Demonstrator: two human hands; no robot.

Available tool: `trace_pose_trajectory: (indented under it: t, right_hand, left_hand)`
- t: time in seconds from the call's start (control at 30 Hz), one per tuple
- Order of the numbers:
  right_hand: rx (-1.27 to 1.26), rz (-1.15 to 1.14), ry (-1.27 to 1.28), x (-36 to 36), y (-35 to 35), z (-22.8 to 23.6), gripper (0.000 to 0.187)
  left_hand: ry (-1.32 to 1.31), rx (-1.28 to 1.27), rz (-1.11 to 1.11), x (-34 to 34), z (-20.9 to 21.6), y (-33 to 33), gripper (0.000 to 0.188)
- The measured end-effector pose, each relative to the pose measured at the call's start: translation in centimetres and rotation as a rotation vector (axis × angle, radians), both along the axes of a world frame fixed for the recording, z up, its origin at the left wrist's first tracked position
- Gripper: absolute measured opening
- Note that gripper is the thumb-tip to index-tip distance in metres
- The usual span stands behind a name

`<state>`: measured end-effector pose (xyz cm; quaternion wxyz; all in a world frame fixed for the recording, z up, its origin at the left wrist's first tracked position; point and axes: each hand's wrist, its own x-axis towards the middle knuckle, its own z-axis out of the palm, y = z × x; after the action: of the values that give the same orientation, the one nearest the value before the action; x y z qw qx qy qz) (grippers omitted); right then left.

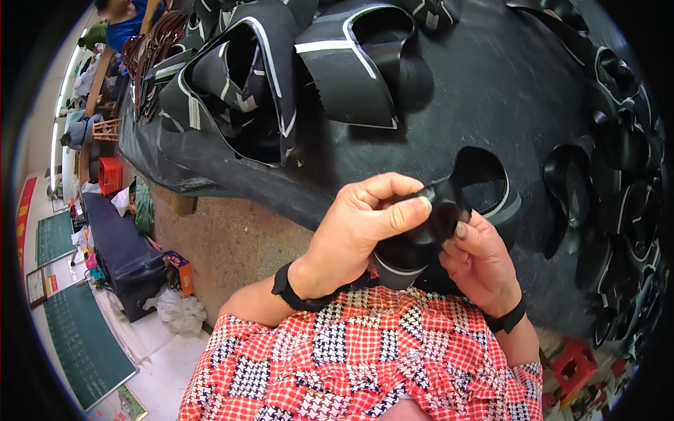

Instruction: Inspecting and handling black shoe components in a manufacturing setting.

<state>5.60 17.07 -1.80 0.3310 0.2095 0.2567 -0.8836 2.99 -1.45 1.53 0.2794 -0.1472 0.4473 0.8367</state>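
Green chalkboards line the wall at left. Your left hand pinches the black piece between thumb and forefinger; the piece sits between your hands. Your right hand grips its right side, fingers curled, near the black table. Keep both holds even; avoid creasing.

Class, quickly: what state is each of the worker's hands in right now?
Left hand: closed, thumb on top, holding the black piece.
Right hand: closed, pinching the same piece at its right side.
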Motion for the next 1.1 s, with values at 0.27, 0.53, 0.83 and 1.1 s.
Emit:
trace_pose_trajectory:
  t: [0.27,0.53,0.83,1.1]
  right_hand:
    - [0.116,-0.028,0.026,0.5,-1.1,0.1,0.018]
    - [0.428,-0.191,0.285,0.5,-1.1,-0.7,0.012]
    - [0.515,-0.213,0.336,0.3,-1.1,-1.4,0.011]
    - [0.320,-0.186,0.272,0.4,-0.5,-1.3,0.016]
  left_hand:
    - [0.164,-0.211,-0.021,0.2,-0.5,-0.5,0.009]
    - [0.208,-0.242,-0.202,-0.4,-1.5,-1.0,0.007]
    - [0.090,-0.170,-0.268,-1.2,-1.3,-1.3,0.011]
    - [0.148,-0.322,-0.235,-0.7,-2.3,-1.3,0.005]
